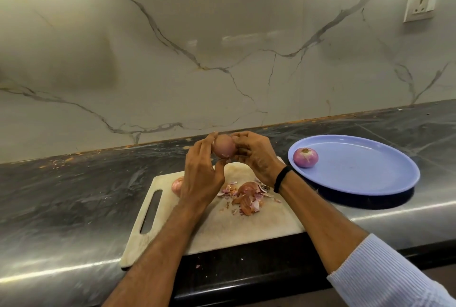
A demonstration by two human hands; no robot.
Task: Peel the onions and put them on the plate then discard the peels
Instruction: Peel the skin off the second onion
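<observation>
An onion in its brown skin (pixel 224 146) is held up above the far edge of the cutting board (pixel 246 222). My left hand (pixel 203 171) holds it from the left with fingers and thumb curled round it. My right hand (pixel 256 156) grips it from the right. A pile of onion peels (pixel 248 197) lies in the middle of the board. Another onion (pixel 177 185) rests on the board, partly hidden behind my left hand. One peeled purple onion (pixel 305 157) sits at the left side of the blue plate (pixel 370 178).
The board lies on a dark stone counter (pixel 74 195), its near edge at the counter's front lip. The plate stands to the right of the board. A marble wall rises behind the counter, with a power socket (pixel 420 5) at the upper right.
</observation>
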